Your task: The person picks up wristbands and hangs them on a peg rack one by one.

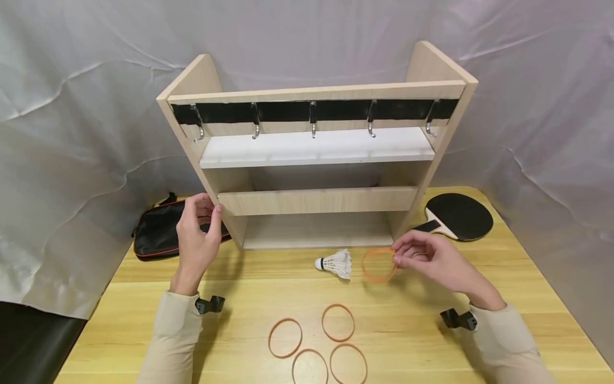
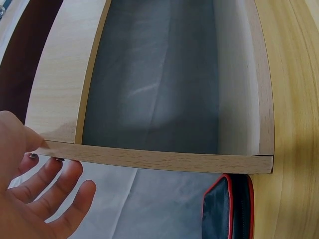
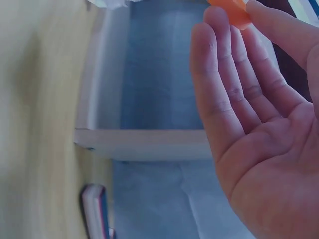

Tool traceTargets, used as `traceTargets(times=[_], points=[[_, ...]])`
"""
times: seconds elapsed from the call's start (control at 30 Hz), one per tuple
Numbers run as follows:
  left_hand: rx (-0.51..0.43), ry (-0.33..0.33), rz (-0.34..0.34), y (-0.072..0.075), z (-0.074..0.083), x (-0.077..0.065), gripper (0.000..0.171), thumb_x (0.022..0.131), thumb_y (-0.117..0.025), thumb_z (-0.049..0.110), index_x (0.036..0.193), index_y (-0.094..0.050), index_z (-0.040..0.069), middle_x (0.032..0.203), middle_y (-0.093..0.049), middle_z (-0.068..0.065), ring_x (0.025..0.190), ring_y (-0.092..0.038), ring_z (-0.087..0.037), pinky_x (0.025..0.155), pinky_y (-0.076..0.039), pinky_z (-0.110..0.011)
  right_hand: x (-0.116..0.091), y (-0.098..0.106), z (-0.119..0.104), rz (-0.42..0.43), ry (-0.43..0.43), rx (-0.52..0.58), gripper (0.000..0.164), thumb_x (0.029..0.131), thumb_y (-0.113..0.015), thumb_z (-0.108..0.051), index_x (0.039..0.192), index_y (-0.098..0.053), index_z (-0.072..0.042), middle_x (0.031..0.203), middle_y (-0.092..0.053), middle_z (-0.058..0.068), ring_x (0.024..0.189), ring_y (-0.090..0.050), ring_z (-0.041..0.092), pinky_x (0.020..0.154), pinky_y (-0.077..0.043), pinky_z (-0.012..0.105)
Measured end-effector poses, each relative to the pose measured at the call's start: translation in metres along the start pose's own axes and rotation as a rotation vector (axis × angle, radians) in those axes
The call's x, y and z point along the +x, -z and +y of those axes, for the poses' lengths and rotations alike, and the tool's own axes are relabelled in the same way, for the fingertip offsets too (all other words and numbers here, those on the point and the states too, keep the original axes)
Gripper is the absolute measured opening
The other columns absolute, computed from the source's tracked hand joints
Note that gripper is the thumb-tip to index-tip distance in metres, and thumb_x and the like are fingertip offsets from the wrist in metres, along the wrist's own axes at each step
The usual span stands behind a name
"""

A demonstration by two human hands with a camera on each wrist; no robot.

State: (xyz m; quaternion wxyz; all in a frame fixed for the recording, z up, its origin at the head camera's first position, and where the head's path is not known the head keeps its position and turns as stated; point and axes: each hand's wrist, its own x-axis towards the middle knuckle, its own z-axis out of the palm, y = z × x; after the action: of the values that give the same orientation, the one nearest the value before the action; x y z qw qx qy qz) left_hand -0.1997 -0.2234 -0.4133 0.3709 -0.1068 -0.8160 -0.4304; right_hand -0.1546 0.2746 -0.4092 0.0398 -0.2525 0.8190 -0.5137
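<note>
The item in hand is a thin, round orange ring (image 1: 379, 279), smooth and apparently flexible, located right of centre in the head view, above the tabletop; its band looks broader at the lower edge and slightly translucent. The right hand (image 1: 434, 261) pinches it by its right side between thumb and fingertips, the remaining fingers extended in the right wrist view. The left hand (image 1: 198, 240), left of centre, grips the edge of a pale wood-grain shelf unit (image 1: 316, 201), thumb at the front and fingertips against the outer side. The unit has straight side panels, a smooth white shelf board (image 1: 316, 148) and, across its upper rail, a matt black strip (image 1: 283, 112) carrying five shiny metal hooks (image 1: 314, 120). At bottom centre, four more slim orange rings (image 1: 339, 340) lie flat on a yellow, wood-grained table (image 1: 398, 336). A white shuttlecock (image 1: 336, 263) with a flared skirt and dark band rests on its side just left of the held ring. A rounded black table-tennis bat (image 1: 460, 216) lies at right; a black case with red piping (image 1: 155, 229) lies at left. Creased, greyish sheeting (image 1: 307, 42) fills the background.
</note>
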Motion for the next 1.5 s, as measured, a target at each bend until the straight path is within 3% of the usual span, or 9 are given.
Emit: traceTargets(times=[0.23,0.43,0.6,0.73,1.0,1.23,1.5], points=[[-0.004,0.009,-0.004,0.001,0.000,-0.002,0.029,0.107,-0.067,0.004,0.130,-0.060,-0.010,0.111,-0.068,-0.026,0.095,-0.059,0.007,0.085,-0.048,-0.004,0.003,0.014,-0.015,0.135,0.131,-0.018,0.026,0.092,-0.076,0.017,0.114,-0.073,0.005,0.099,-0.080,0.000,0.085,-0.078,0.010,0.075,-0.065,0.024],[-0.017,-0.010,0.017,0.000,0.000,0.000,0.027,0.106,-0.069,0.004,0.129,-0.062,-0.009,0.111,-0.069,-0.024,0.096,-0.060,0.004,0.086,-0.048,-0.005,0.014,0.023,-0.033,0.223,0.197,0.041,0.026,0.092,-0.074,0.020,0.114,-0.072,0.006,0.102,-0.080,0.002,0.087,-0.079,0.010,0.077,-0.065,0.022],[-0.020,-0.011,0.019,-0.001,0.000,0.000,0.027,0.105,-0.071,0.004,0.129,-0.064,-0.007,0.110,-0.070,-0.023,0.095,-0.060,0.003,0.086,-0.048,-0.004,0.021,0.030,-0.047,0.297,0.280,0.206,0.026,0.091,-0.069,0.025,0.115,-0.068,0.015,0.104,-0.079,0.007,0.087,-0.080,0.011,0.075,-0.065,0.022],[-0.020,-0.020,0.025,0.000,0.001,0.000,0.027,0.105,-0.071,0.004,0.128,-0.064,-0.007,0.109,-0.070,-0.023,0.095,-0.060,0.002,0.085,-0.048,-0.005,0.024,0.034,-0.059,0.373,0.327,0.270,0.026,0.090,-0.070,0.026,0.115,-0.066,0.020,0.105,-0.079,0.008,0.089,-0.080,0.013,0.077,-0.065,0.022],[-0.019,-0.019,0.020,0.000,0.001,0.000,0.027,0.106,-0.069,0.006,0.128,-0.062,-0.009,0.110,-0.069,-0.024,0.095,-0.060,0.003,0.085,-0.048,-0.005,0.031,0.041,-0.077,0.489,0.401,0.308,0.030,0.087,-0.067,0.031,0.116,-0.063,0.027,0.106,-0.080,0.014,0.098,-0.081,0.016,0.085,-0.066,0.023],[-0.013,-0.016,0.014,-0.001,0.001,0.001,0.028,0.107,-0.068,0.007,0.129,-0.062,-0.010,0.110,-0.069,-0.024,0.095,-0.059,0.004,0.085,-0.048,-0.005,0.040,0.051,-0.087,0.596,0.477,0.389,0.030,0.085,-0.065,0.034,0.114,-0.065,0.027,0.104,-0.080,0.016,0.096,-0.082,0.021,0.084,-0.066,0.025],[-0.008,-0.025,0.015,-0.001,-0.001,0.001,0.028,0.107,-0.068,0.006,0.128,-0.061,-0.011,0.109,-0.068,-0.025,0.095,-0.059,0.005,0.085,-0.048,-0.005,0.048,0.056,-0.097,0.662,0.517,0.389,0.027,0.086,-0.070,0.029,0.112,-0.064,0.027,0.101,-0.080,0.016,0.091,-0.081,0.022,0.083,-0.067,0.026]])
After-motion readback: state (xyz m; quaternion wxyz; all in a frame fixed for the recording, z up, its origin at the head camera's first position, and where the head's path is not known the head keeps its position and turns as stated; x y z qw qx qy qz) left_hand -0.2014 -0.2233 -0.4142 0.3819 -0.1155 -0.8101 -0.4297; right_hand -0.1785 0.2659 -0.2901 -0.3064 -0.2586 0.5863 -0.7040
